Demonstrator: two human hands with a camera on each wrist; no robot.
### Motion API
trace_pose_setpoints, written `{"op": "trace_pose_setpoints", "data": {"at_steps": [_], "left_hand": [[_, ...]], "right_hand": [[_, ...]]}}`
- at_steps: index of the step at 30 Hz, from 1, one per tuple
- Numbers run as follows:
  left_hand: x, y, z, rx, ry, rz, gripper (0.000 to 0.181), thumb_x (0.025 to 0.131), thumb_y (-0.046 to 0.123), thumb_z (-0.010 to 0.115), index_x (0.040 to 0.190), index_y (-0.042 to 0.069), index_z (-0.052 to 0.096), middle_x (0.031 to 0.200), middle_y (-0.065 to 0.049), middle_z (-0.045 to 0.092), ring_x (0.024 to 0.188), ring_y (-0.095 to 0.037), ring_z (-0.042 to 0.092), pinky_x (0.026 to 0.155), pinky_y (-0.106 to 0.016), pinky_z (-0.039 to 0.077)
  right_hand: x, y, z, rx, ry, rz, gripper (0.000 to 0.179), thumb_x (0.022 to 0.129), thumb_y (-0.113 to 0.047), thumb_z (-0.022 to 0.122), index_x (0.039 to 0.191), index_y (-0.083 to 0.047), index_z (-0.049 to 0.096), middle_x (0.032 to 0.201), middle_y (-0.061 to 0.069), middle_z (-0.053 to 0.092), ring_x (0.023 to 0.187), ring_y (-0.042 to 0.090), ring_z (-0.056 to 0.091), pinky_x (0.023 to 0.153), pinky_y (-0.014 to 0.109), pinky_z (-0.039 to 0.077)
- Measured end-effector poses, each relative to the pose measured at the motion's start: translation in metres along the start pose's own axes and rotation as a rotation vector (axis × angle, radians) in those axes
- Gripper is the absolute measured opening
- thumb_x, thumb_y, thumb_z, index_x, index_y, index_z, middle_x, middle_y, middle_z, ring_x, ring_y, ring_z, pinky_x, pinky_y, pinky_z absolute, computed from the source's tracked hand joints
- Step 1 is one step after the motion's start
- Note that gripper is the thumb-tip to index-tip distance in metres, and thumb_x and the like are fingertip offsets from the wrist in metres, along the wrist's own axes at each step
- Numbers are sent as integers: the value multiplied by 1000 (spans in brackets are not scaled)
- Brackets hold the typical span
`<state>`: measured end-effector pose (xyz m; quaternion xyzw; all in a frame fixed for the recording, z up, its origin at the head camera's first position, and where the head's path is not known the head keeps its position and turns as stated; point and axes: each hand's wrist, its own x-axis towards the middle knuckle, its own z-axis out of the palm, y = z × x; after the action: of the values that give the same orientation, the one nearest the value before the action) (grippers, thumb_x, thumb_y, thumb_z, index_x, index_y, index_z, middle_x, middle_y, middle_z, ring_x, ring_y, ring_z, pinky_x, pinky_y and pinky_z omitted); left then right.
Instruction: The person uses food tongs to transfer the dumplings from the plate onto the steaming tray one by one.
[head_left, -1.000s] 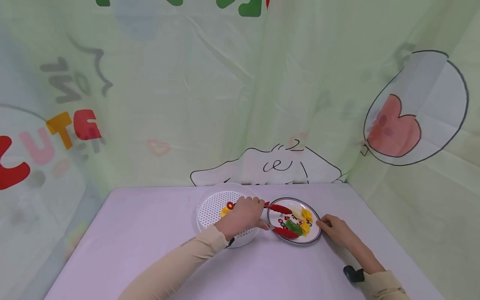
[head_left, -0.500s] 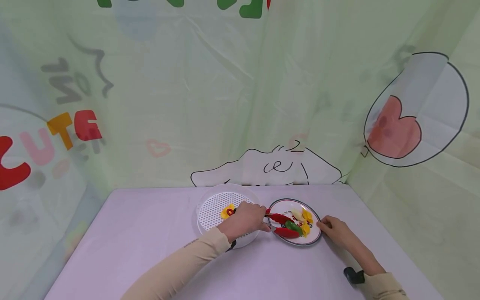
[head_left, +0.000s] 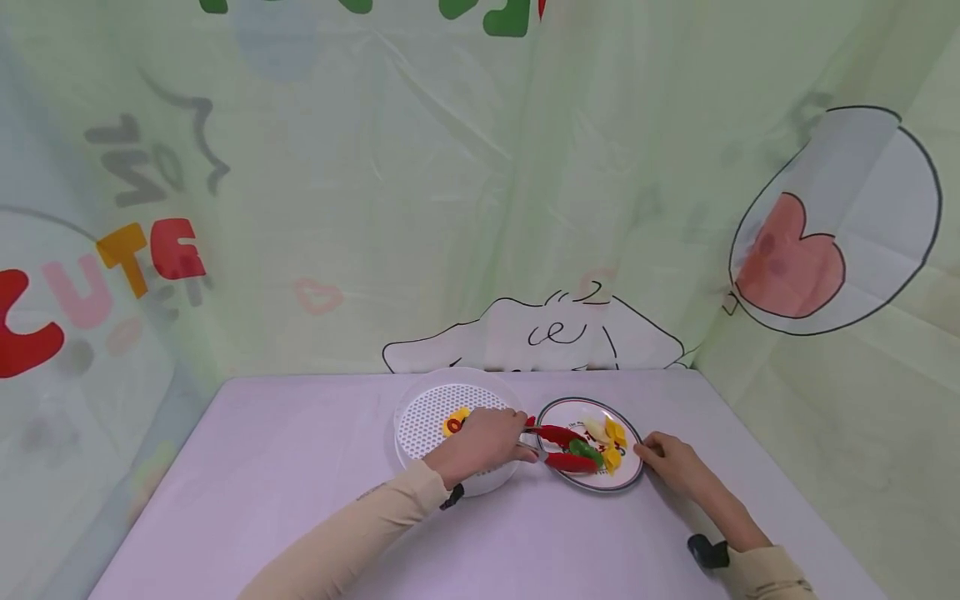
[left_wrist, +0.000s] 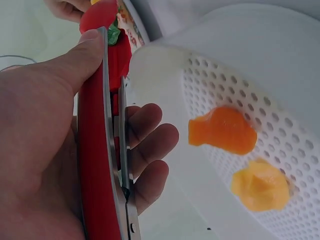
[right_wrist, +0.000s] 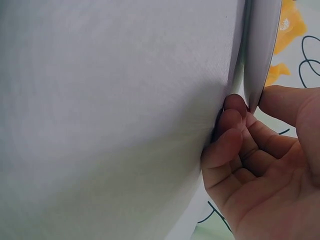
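A person's left hand [head_left: 480, 439] is gripping red tongs [left_wrist: 96, 145] at the lower centre of the frame, their heads standing apart on either side of a green piece [head_left: 587, 452]; whether they are touching it cannot be told. The piece is showing over a plate [head_left: 576, 408], right of centre, whose right rim the right hand [head_left: 675, 461] is pinching. Yellow pieces [head_left: 615, 431] are lying nearby, while a white basket [head_left: 420, 423], just left, is holding an orange piece [left_wrist: 224, 131].
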<state>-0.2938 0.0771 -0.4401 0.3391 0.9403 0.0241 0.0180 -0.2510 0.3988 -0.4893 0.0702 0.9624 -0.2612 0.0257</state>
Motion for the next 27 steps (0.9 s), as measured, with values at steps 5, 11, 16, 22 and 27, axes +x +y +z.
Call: {"op": "trace_pose_setpoints", "data": {"at_steps": [5,11,16,22,27], "left_hand": [[-7,-6,-14,-24,8,-9,56,88,57,70,121,13,62,97,0,68,77,-12,60,66,-24,54],[-11,-23,-20,-33,37,-29,58,88,58,69,125,13,60,102,0,69,83,-13,63,71,-28,55],[-17,-42,-24,-42,47,-74,65,87,61,67,130,13,58,113,-1,69,92,-14,65,77,-29,55],[-30,-66,-32,-94,55,-133,69,87,62,67,136,13,56,123,-4,69,104,-18,66,82,-33,57],[-40,-85,-37,-137,79,-178,70,88,59,68,136,10,57,128,-8,68,109,-22,67,86,-37,59]], "right_hand": [[0,0,-1,3,-4,4,32,103,-24,55,109,7,59,85,9,57,81,21,52,69,31,46],[0,2,0,2,-4,3,31,103,-24,56,108,7,59,84,9,57,81,21,52,69,30,46],[1,4,2,1,-1,1,31,102,-24,56,109,7,60,84,9,57,80,21,52,69,30,46],[0,3,2,2,-4,2,32,103,-24,56,110,7,59,86,9,57,81,21,52,69,31,46],[-2,0,0,5,-1,-2,30,103,-23,55,109,7,59,85,9,57,80,21,52,69,31,45]]}}
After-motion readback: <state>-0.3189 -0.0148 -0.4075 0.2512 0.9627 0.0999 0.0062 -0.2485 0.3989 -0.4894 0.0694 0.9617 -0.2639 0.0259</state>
